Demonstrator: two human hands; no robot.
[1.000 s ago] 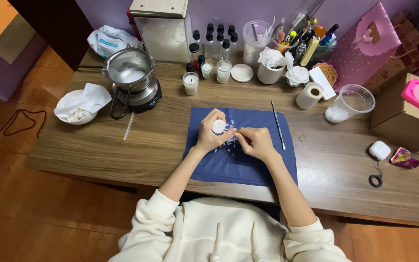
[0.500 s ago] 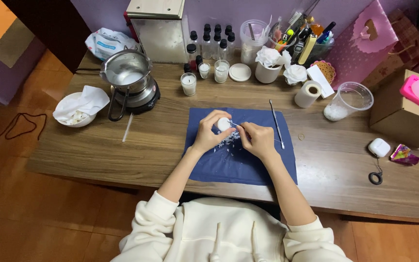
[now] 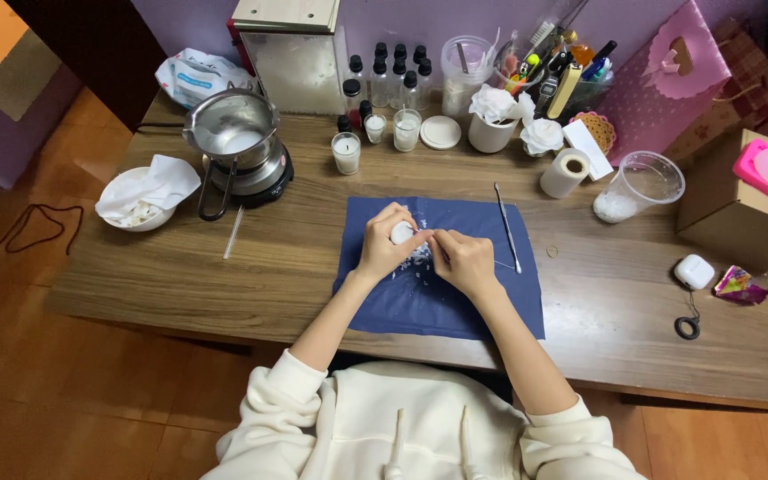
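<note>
Your long wooden table (image 3: 224,276) carries everything, and the dark blue cloth mat (image 3: 420,307) at its middle is your work patch, so keep both hands over it to let it catch what falls. Behind it to your left, well clear of your arms, the steel melting pot (image 3: 233,133) sits on its small hot plate. Your left hand (image 3: 382,247) has its fingers wrapped round the small white wax piece (image 3: 401,233), held just above the mat. Your right hand (image 3: 461,260) has its fingertips pinched together right at that piece; I cannot tell whether they grip a tool. Brace both wrists, work in small strokes, and turn the piece rather than your hand. White crumbs (image 3: 420,256) already lie under it; the thin metal pick (image 3: 507,227) rests on the mat's right edge.
</note>
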